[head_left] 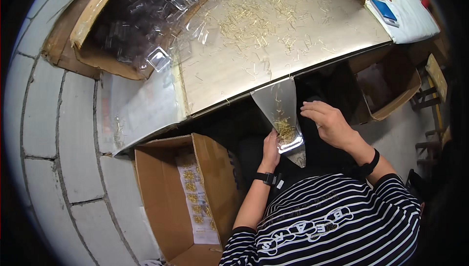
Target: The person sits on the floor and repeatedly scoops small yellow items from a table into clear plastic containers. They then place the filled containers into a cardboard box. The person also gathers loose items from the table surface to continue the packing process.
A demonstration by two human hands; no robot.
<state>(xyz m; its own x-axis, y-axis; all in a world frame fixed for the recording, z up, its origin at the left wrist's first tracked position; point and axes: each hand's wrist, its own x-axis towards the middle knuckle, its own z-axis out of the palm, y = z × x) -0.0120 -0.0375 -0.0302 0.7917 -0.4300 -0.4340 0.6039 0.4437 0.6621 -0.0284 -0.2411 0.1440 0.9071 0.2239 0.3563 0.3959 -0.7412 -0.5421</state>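
Observation:
Below the table's front edge, my left hand (271, 151) is closed around the side of a small clear plastic box (292, 145). The box sits at the lower end of a pale, narrowing chute (276, 95) that hangs from the edge. Thin gold-coloured hooks or pins (285, 130) are heaped at the chute's lower end and the box; where one ends and the other begins is hard to see. To the right of them, my right hand (330, 121) is raised with its fingers stretched toward the chute, and nothing shows in it.
Many loose gold pins (259, 22) lie scattered over the table (220, 80). A cardboard carton (110, 2) of clear boxes lies at the far left. An open carton (212, 178) below holds rows of filled packs. A blue scale (384, 11) is far right, above another carton (398, 101).

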